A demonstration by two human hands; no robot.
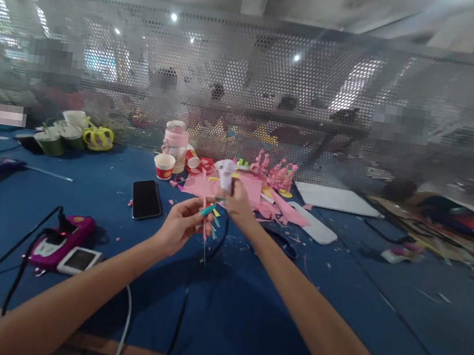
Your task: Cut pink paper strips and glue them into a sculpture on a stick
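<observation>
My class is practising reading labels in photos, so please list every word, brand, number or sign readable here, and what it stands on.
No text can be read.
Upright red-and-white cup: pale mark on its red band, too small to read.
Purple power strip: yellow mark near its far end, too blurred to read.
Phone: dark screen, no text visible.

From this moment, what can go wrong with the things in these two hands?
The white tool in the right hand looks like a glue gun; if hot, it might burn the left hand, which is very near. The black cord below could snag and jerk the tool. The thin bare wire under the pink stem might prick a finger.
</observation>
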